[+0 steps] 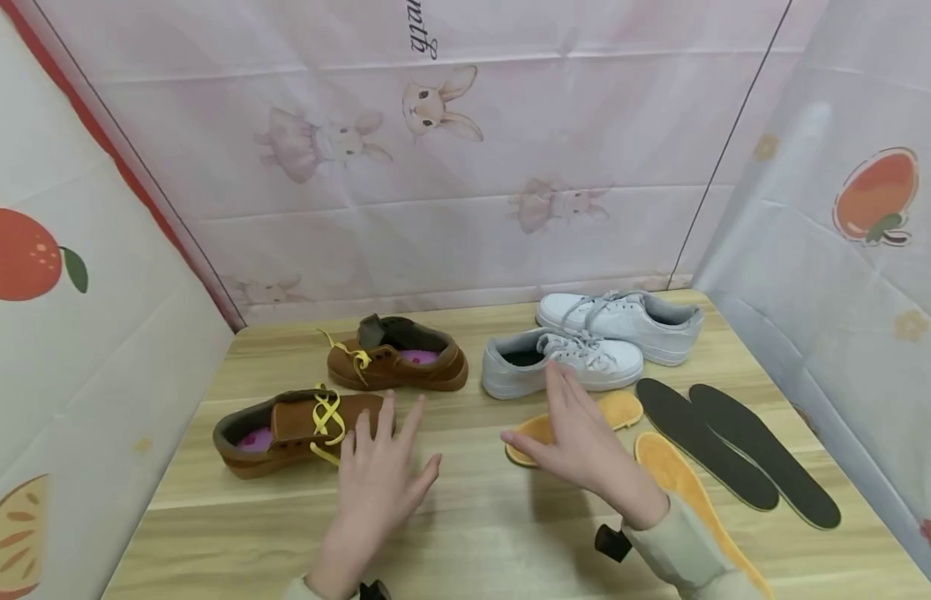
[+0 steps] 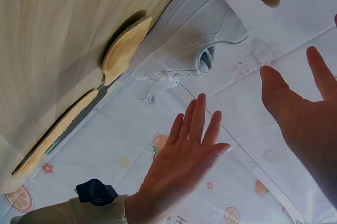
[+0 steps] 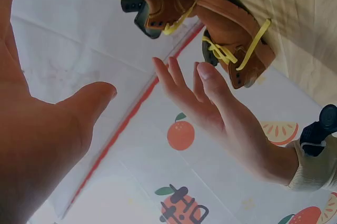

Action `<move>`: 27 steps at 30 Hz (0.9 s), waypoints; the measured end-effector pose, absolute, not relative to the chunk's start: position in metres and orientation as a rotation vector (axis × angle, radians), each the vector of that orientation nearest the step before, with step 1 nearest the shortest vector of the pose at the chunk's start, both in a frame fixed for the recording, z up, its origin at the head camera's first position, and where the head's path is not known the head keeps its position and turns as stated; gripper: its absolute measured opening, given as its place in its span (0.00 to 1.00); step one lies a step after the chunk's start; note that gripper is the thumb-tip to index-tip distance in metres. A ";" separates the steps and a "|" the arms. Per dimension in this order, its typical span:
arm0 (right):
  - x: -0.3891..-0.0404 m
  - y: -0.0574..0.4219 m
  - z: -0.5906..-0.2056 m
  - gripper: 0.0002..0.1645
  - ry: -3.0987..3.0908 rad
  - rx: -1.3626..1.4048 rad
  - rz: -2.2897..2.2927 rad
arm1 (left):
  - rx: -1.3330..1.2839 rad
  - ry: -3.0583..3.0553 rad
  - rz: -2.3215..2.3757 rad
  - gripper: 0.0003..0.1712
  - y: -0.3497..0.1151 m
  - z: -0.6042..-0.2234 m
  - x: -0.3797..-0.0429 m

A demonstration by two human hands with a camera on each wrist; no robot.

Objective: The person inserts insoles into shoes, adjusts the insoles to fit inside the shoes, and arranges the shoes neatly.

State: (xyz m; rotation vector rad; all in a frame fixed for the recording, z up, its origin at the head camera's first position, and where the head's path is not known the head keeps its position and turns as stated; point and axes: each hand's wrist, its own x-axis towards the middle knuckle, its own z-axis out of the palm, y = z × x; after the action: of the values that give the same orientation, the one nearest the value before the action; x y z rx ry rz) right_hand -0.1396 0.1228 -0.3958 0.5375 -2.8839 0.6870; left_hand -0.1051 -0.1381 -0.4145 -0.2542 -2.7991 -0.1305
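My left hand (image 1: pixel 378 475) is held over the table with fingers spread, holding nothing; in the head view its fingertips overlap the toe of the near brown shoe (image 1: pixel 292 423). That shoe has yellow laces and a pink insole. Behind it stands the other brown shoe (image 1: pixel 435 371), its tongue folded up. My right hand (image 1: pixel 578 437), fingers straight and thumb out to the left, hovers over an orange insole (image 1: pixel 623 408), partly covering it. Beyond its fingertips sits the near white shoe (image 1: pixel 510 372), a dark insole inside. Both hands appear raised and bare in the left wrist view.
A second white shoe (image 1: pixel 660 333) stands at the back right. Two dark insoles (image 1: pixel 705 446) overlap on the right, beside another orange insole (image 1: pixel 671 467) partly hidden by the right sleeve. Printed cloth walls (image 1: pixel 465 250) enclose the wooden table (image 1: pixel 480 533) at the back and sides.
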 end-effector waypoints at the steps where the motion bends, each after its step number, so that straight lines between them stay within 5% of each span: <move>1: -0.140 0.122 -0.393 0.67 -2.884 0.544 0.695 | -0.258 -2.795 -0.130 0.43 -0.139 -0.413 -0.105; 27: -0.164 0.046 -0.346 0.65 -2.936 0.671 0.854 | -0.241 -2.573 -0.169 0.35 -0.223 -0.366 -0.129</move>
State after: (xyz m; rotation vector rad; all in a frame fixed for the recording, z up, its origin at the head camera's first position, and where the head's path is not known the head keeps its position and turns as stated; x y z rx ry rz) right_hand -0.1645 0.0459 -0.3456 0.6714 -2.9362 0.8542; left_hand -0.1290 -0.2234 -0.3655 -0.2409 -2.5732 -0.1687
